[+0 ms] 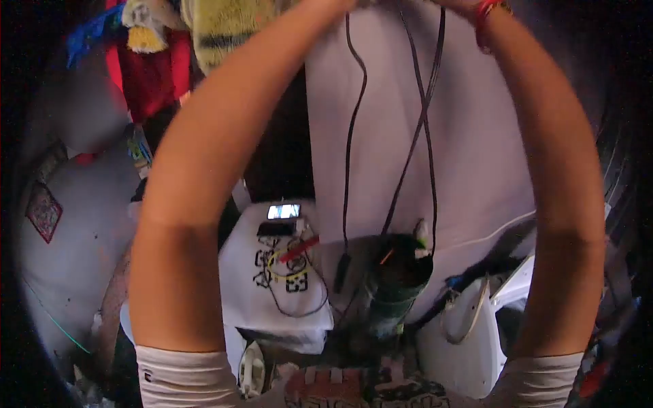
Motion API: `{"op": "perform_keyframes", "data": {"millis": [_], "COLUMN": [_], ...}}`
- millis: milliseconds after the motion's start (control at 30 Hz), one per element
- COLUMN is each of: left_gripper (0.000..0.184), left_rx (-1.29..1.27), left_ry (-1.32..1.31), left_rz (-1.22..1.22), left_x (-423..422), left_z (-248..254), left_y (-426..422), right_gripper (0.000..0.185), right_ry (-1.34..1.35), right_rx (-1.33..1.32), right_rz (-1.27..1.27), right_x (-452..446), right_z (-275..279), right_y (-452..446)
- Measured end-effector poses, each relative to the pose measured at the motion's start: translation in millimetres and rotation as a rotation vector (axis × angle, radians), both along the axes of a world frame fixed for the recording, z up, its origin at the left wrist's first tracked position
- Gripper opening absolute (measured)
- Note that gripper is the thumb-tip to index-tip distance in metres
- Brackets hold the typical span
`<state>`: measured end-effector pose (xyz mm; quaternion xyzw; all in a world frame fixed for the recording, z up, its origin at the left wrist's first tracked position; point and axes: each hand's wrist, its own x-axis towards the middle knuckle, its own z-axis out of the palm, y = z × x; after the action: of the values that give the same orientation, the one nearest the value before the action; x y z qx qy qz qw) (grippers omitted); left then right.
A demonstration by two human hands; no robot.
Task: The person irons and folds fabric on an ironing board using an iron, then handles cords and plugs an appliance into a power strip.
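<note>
Both arms are raised, reaching the top edge of the view. My left hand (342, 5) is almost wholly cut off there, its fingers hidden. Beside it on the right, only a little of my right hand (460, 5) shows below the edge, past a red bracelet (484, 24); its fingers cannot be made out. Dark cables (424, 102) hang down from between the hands, in front of a pale cloth sheet (381, 136). One cable ends in a black connector (343, 272). What either hand holds cannot be seen.
A white box (238, 306) carries a lit phone (283, 211), a dark object and a thin looped cord. Right of it stands a dark green bucket (398, 299). A white plastic chair (469, 340) is at lower right. Red cloth (153, 81) and a yellowish cloth (224, 27) hang at upper left.
</note>
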<state>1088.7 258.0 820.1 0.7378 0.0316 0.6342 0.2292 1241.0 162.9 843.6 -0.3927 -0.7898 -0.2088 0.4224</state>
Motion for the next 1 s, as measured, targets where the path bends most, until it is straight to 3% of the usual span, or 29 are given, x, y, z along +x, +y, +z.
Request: {"op": "perform_keyframes", "data": {"millis": [67,167,300,333,433,633,733,833,933,1000], "left_gripper": [0.008,0.008,0.006,0.008,0.012,0.015,0.019,0.02,0.014,0.016], "left_rx": [-0.039,0.042,0.131,0.165,0.252,0.123,0.171,0.377,0.681,0.658], "left_ry": [0.007,0.008,0.032,0.049,0.061,0.072,0.087,0.311,0.395,0.442], "left_rz": [0.106,0.143,0.054,0.178,0.293,0.363,0.354,0.735,0.792,0.745], "left_x": [3.4,5.8,11.0,15.9,20.0,17.0,8.9,-8.3,-34.7,-37.4], "left_z": [-5.1,-5.5,-8.8,-10.6,-18.5,-18.5,-23.4,-24.4,-45.8,-66.7], "left_y": [-25.6,-16.7,-24.3,-29.1,-43.4,-48.1,-41.1,-29.1,-19.8,-20.2], "right_gripper": [0.026,0.016,0.01,0.01,0.01,0.011,0.013,0.016,0.016,0.014], "right_ry": [-0.038,0.13,0.269,0.302,0.314,0.195,-0.051,-0.078,-0.101,-0.142], "right_rx": [0.0,-0.06,-0.254,-0.299,-0.283,-0.199,0.125,-0.006,0.006,0.016], "right_rz": [-0.056,0.251,0.458,0.516,0.484,0.402,0.231,0.175,0.263,0.137], "right_x": [2.2,14.1,18.6,19.9,24.8,20.7,25.7,33.2,54.0,48.3], "right_z": [-0.4,-2.7,1.4,1.2,1.2,-3.1,-1.2,0.5,4.8,-1.1], "right_y": [-3.4,5.7,2.1,2.3,3.9,10.7,13.2,-1.0,21.7,7.1]}}
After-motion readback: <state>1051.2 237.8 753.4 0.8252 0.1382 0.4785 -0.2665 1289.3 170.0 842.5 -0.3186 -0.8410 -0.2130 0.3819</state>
